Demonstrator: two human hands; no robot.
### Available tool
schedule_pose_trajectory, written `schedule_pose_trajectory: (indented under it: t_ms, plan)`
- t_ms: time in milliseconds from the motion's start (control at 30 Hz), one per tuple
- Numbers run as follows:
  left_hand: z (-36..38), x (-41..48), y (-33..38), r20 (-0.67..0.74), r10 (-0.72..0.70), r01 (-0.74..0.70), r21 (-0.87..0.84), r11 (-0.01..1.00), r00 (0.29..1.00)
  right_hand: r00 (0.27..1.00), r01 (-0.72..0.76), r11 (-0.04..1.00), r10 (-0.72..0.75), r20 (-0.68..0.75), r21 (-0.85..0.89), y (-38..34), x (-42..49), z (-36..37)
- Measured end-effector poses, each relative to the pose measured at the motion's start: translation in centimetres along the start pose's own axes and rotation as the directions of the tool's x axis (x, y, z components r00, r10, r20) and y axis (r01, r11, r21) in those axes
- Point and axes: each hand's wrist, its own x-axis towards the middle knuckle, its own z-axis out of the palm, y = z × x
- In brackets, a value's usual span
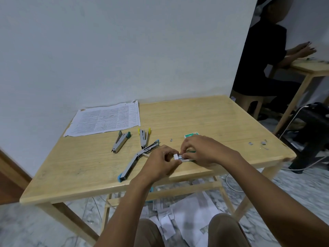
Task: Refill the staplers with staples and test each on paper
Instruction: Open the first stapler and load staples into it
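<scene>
Three staplers lie on the wooden table (89, 168). A blue-tipped stapler (132, 162) is hinged wide open, reaching from the front edge up toward my hands. Above it lie a yellow-tipped stapler (143, 137), also spread open, and a green-tipped stapler (120, 141) to its left. My left hand (161, 162) and my right hand (201, 150) meet over a small strip of staples (176, 156), both pinching it. A green staple box (190, 135) peeks out behind my right hand. Printed paper sheets (105, 119) lie at the back left.
Loose staple bits (261, 143) are scattered near the table's right edge. Torn paper scraps (178, 216) litter the floor under the table. Another person (263, 56) sits at a second table (311, 67) at the back right. A white cable (292, 122) runs down there.
</scene>
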Motion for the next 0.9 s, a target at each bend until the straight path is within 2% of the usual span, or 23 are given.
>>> schedule_pose_trajectory:
  t_ms: [267,600,900]
  plan:
    - [0.2,-0.2,0.2,-0.05,-0.041,0.038,-0.047,0.998,0.998,0.995,0.095,0.995,-0.094,0.013,-0.015,0.5,-0.1,0.0]
    - [0.0,-0.2,0.4,-0.054,-0.041,0.039,-0.031,0.999,0.998,0.955,0.187,0.965,-0.135,0.264,-0.184,-0.4,1.6,-2.0]
    - [0.0,-0.2,0.2,-0.052,-0.026,0.024,-0.038,0.999,0.998,0.959,0.224,0.943,-0.169,0.228,-0.246,-0.2,1.9,-2.0]
